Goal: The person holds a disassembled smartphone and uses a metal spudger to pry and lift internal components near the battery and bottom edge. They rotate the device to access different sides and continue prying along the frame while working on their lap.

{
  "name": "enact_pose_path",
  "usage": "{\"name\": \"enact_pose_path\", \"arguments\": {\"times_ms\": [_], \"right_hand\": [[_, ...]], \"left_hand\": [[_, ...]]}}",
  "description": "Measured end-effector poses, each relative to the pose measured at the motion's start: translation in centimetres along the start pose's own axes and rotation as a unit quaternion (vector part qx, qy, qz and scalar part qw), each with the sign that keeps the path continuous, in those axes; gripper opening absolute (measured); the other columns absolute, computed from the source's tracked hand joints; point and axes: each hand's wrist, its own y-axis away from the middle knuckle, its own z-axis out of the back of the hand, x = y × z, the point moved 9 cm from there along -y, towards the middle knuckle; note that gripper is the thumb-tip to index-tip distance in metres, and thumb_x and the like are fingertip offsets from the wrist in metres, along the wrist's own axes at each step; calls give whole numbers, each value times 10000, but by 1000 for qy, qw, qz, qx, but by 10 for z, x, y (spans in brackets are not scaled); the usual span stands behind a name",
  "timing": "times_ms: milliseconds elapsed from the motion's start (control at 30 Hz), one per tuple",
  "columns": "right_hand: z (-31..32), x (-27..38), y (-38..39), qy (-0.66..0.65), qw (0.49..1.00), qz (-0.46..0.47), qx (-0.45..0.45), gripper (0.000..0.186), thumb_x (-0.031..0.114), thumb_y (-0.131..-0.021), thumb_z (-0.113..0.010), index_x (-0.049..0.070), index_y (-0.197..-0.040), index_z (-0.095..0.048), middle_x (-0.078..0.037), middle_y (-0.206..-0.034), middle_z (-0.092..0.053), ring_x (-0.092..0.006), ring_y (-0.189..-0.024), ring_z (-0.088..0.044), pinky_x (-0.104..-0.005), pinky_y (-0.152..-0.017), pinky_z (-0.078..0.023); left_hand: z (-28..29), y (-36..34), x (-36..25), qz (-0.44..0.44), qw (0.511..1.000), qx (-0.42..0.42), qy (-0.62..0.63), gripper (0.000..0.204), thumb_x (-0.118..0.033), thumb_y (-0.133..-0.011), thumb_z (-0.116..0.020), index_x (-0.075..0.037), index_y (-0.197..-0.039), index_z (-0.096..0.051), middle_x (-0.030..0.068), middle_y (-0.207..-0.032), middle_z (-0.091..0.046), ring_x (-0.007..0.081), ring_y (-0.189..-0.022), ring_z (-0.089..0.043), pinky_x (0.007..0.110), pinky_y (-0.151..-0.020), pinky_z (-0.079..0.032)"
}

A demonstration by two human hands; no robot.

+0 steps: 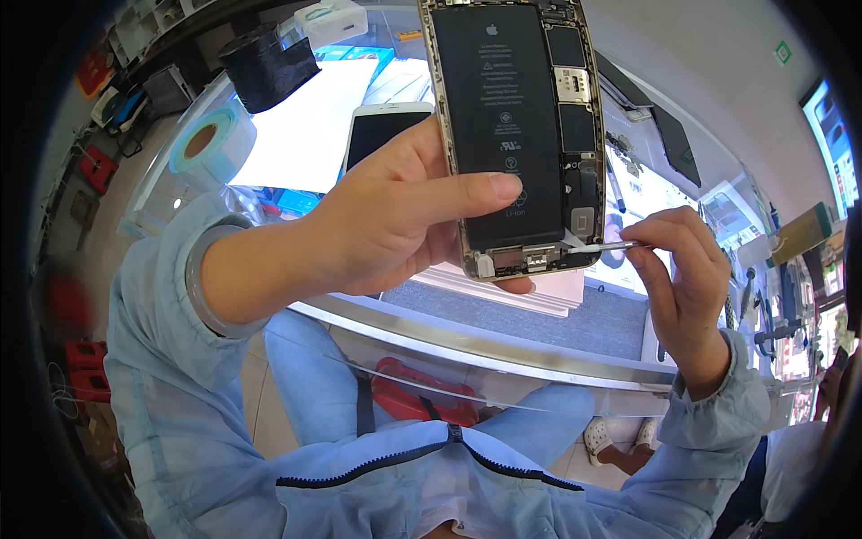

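Observation:
My left hand [386, 211] grips an opened smartphone [582, 135] raised over the counter, the thumb lying across its black battery [498, 99]. The circuit board runs along the phone's right side, beside the battery. Between the thumb and fingers of my right hand [682, 274] is a slim pair of metal tweezers [620, 246]. Their tip reaches the phone's lower right corner, where a small whitish strip [573, 240] sticks up beside the battery. Whether the tips pinch that strip is too small to tell. The left fingers behind the phone are mostly hidden.
A white-framed phone [373, 133] lies behind my left hand. Left of it are a tape roll [214, 144], a black plastic bundle [268, 70] and a white box [332, 20]. Dark screen panels [673, 142] lie at right. The counter's edge [431, 337] crosses above my knees.

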Motion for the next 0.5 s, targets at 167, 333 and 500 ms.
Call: {"name": "enact_pose_path", "arguments": {"times_ms": [167, 333, 500], "right_hand": [[5, -2, -2, 13, 1000, 9, -24, 117, 17, -768, -678, 11, -868, -617, -92, -778, -581, -184, -679, -583, -260, -569, -450], [12, -8, -3, 22, 999, 17, -31, 92, 21, -783, -665, 8, -863, -620, -101, -790, -596, -176, -682, -594, -249, -574, -458], [12, 1, -3, 25, 999, 42, -23, 110, 25, -761, -685, 9, -855, -631, -103, -778, -602, -193, -686, -594, -255, -571, -452]], "left_hand": [[0, 1, -1, -5, 1000, 1, -11, 431, -83, -931, -447, -38, -1335, -305, 208, -1234, -505, 323, -1026, -601, 473, -758, -583], [-1, 0, -2, -7, 1000, 4, -13, 438, -86, -927, -458, -32, -1334, -305, 211, -1230, -510, 329, -1031, -598, 471, -750, -585], [2, -1, 1, -1, 1000, 11, -15, 447, -83, -924, -465, -24, -1334, -298, 210, -1214, -523, 331, -1028, -600, 471, -749, -585]]}}
